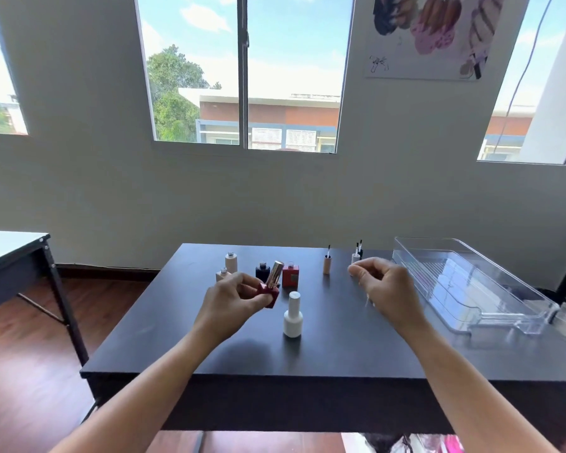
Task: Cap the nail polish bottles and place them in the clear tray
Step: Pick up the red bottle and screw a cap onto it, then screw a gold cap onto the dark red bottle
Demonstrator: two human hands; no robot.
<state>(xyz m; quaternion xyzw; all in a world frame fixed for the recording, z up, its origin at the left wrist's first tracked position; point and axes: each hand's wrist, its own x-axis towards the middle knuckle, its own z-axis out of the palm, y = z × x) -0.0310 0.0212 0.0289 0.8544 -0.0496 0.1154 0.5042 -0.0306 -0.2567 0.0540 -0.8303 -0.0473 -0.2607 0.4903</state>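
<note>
Just then, the fingers (258,299) of the left hand (232,295) pinched the small red bottle (268,294) near its bottom. They held it up above the bench (340,348), tipped to the right. Its gold cap (275,274) sat on top. The right hand (383,286) hung in the air to the right with its fingers curled, and I could not tell if they held anything.

I think the cap needed one more check. A good way would be to hold the bottle straight, take the cap with the right fingers and turn it until it stopped, not too hard. Then the bottle could go into the clear tray (455,276) at the far right, set down standing up. It should pass well above the white bottle (293,317), which stood close by and could tip. Four open bottles (231,262) stood at the far left. Loose caps (327,264) with brushes stood between them and the tray.
</note>
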